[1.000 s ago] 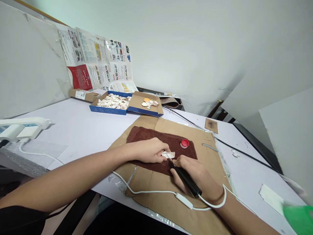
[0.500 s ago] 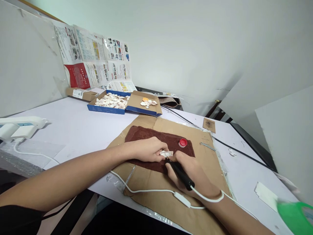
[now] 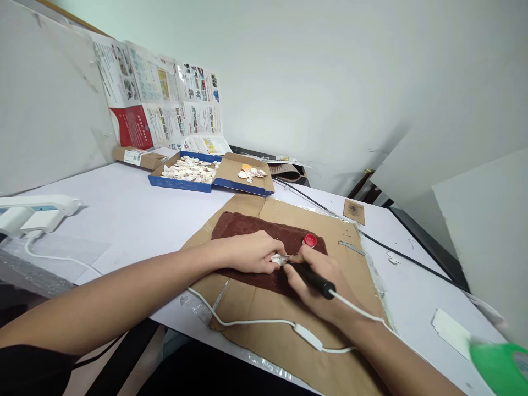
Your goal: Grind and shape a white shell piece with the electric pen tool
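My left hand point(image 3: 258, 253) rests on the brown cloth point(image 3: 243, 223), its fingers pinched on a small white shell point(image 3: 280, 259). In my right hand point(image 3: 319, 269) is a corded, black-handled soldering iron point(image 3: 311, 279), gripped like a pen. Its tip points left at the shell, close to my left fingertips; whether it touches cannot be made out. Just beyond my right hand stands a small round pot point(image 3: 309, 240) with a red top, on the cloth. The iron's white cord point(image 3: 358, 311) trails over my right wrist, and an inline switch point(image 3: 308, 336) lies on the cardboard.
Under the cloth is a cardboard sheet point(image 3: 231, 313). Tweezers point(image 3: 351, 247) lie at its right. Farther back, a blue box point(image 3: 180, 185) holds many white shells, several more on its open lid. A power strip point(image 3: 53, 204) sits left; green tape point(image 3: 497, 366) is lower right.
My right hand has shifted slightly right and turned, so the iron lies flatter, its back end now higher and farther right. The left hand still holds the shell, now tilted to a narrower view.
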A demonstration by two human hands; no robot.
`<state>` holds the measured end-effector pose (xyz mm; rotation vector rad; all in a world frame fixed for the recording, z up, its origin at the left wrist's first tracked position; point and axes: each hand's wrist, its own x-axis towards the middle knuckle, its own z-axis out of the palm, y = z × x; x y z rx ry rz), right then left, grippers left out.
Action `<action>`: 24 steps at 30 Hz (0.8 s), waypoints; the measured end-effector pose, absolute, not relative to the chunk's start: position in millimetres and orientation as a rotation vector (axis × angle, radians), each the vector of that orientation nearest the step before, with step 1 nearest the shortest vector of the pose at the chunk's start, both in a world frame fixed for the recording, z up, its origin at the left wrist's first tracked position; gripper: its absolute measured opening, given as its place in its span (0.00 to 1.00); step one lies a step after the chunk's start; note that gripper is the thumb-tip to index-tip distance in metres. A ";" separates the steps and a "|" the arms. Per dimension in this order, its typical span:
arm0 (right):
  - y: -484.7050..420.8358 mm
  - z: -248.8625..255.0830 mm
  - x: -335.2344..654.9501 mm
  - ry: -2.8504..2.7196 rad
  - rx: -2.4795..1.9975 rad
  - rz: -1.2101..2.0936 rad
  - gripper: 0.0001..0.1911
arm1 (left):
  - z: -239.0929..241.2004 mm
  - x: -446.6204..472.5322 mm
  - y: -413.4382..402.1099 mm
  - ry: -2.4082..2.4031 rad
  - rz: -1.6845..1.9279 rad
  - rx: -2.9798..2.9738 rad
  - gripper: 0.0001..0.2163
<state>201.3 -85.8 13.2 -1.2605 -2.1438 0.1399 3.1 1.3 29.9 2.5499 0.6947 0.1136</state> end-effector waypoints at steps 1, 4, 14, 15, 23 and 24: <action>-85.9 14.0 202.5 -2.125 -1.273 0.170 0.13 | 29.6 3.0 1.4 0.695 0.111 2.546 0.12; -87.1 11.0 203.5 -2.163 -1.226 0.155 0.11 | 28.8 3.2 1.9 0.693 0.102 2.533 0.12; -74.6 16.8 210.4 -1.915 -1.448 0.386 0.14 | 28.3 2.9 1.9 0.688 0.142 2.512 0.08; -76.2 15.0 213.4 -1.935 -1.426 0.380 0.14 | 28.2 2.6 2.0 0.691 0.141 2.504 0.09; -83.4 3.1 194.8 -2.298 -1.076 -0.029 0.08 | 25.1 4.2 4.6 0.645 0.155 2.529 0.06; -80.1 6.0 193.3 -2.259 -1.148 0.040 0.09 | 24.9 4.3 4.7 0.648 0.157 2.530 0.04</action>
